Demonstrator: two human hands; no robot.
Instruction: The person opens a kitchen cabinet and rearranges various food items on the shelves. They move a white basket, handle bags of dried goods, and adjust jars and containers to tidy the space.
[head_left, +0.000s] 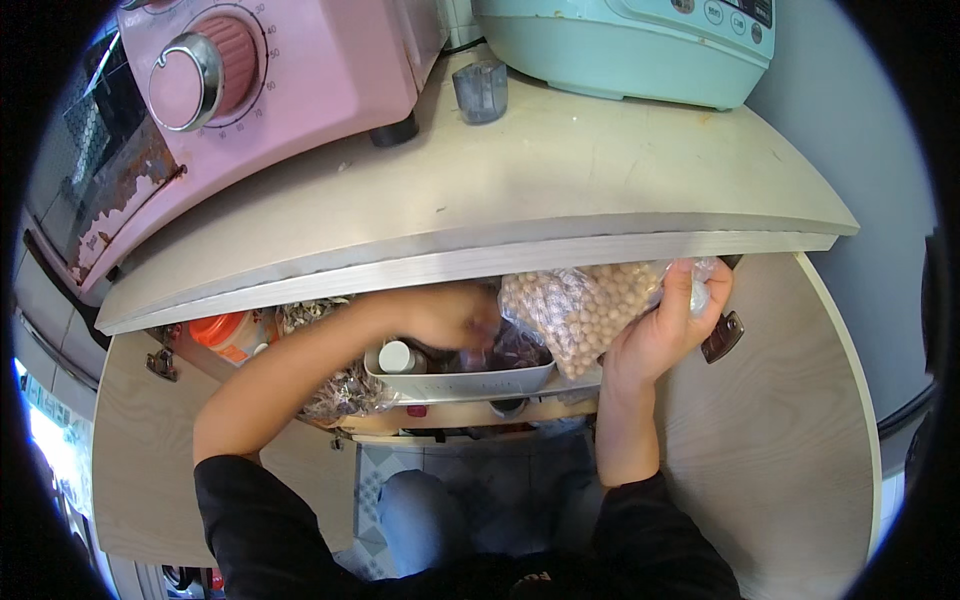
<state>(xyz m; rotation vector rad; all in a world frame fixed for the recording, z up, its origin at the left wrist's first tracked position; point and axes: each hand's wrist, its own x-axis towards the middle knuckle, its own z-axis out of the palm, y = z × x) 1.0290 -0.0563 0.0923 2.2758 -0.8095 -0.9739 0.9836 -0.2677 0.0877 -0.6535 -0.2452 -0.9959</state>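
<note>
My right hand (670, 322) grips the gathered top of a clear plastic bag of round beige beans or balls (585, 311) at the right of the open cabinet. My left hand (457, 319) reaches into a white plastic bin (465, 386) on the cabinet shelf; its fingers are blurred and partly hidden, so its hold cannot be told. Beside that wrist a white-capped bottle (397, 358) stands in the bin. Dark contents in clear plastic (517, 347) lie under the left hand, near the bagged beans.
Cabinet doors stand open at left (150, 465) and right (765, 435). An orange-lidded jar (217, 328) and a bag of dried food (341, 394) sit left of the bin. On the countertop (600, 172) are a pink oven (322, 75), a mint-green appliance (622, 52) and a small translucent cup (481, 92).
</note>
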